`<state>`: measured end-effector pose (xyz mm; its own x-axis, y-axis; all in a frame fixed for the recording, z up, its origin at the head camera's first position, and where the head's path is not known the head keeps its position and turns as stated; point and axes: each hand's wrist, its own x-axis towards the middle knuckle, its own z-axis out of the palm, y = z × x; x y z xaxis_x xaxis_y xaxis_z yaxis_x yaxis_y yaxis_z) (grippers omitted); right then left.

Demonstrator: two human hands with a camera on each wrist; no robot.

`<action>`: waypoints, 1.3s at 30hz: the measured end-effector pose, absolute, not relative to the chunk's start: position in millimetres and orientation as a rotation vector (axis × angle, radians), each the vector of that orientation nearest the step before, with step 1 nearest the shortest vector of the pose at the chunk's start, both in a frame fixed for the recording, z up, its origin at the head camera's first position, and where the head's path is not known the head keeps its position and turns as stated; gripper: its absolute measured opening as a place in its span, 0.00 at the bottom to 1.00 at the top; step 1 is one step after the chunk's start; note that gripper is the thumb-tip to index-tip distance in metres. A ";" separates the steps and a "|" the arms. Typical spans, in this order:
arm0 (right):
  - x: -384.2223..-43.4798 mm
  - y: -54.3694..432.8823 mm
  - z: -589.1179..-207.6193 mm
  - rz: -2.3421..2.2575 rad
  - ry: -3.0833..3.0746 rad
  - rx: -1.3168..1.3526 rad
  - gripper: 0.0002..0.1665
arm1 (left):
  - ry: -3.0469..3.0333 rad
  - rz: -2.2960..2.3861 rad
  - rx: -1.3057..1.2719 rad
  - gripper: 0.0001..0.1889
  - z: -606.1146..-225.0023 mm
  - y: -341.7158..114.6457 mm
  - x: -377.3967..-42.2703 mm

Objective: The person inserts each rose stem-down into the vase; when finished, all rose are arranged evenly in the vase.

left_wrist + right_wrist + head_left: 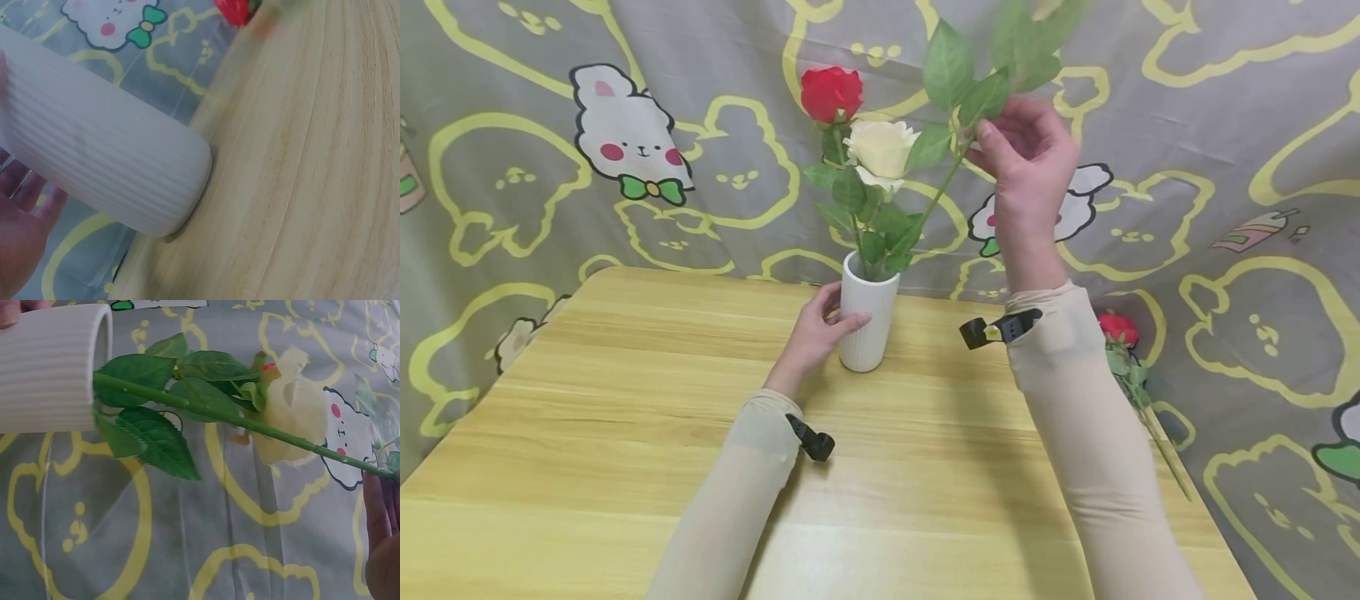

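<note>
A white ribbed vase stands upright near the table's back edge. My left hand grips its side, thumb across the front; in the left wrist view the vase fills much of the picture. A red rose and a cream rose rise from the vase. My right hand pinches a long leafy green stem between thumb and fingers, above and right of the vase. In the right wrist view that stem runs into the vase mouth. Its flower is mostly cut off by the head view's top edge.
Another red rose with a long stem lies along the right edge of the wooden table. A grey curtain with cartoon animals hangs close behind and beside the table. Black wrist cameras sit on both sleeves.
</note>
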<state>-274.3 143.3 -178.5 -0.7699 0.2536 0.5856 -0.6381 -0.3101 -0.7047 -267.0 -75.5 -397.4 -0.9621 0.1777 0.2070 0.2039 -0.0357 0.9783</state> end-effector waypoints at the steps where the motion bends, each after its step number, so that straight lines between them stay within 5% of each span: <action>1: -274.5 142.7 -180.2 2.102 -1.385 0.504 0.12 | -2.171 -2.204 -0.431 0.36 -393.5 -75.6 -263.9; 39: -280.0 125.3 -245.6 1.930 -1.816 0.577 0.10 | -2.195 -2.203 -0.417 0.35 -375.5 -75.5 -249.5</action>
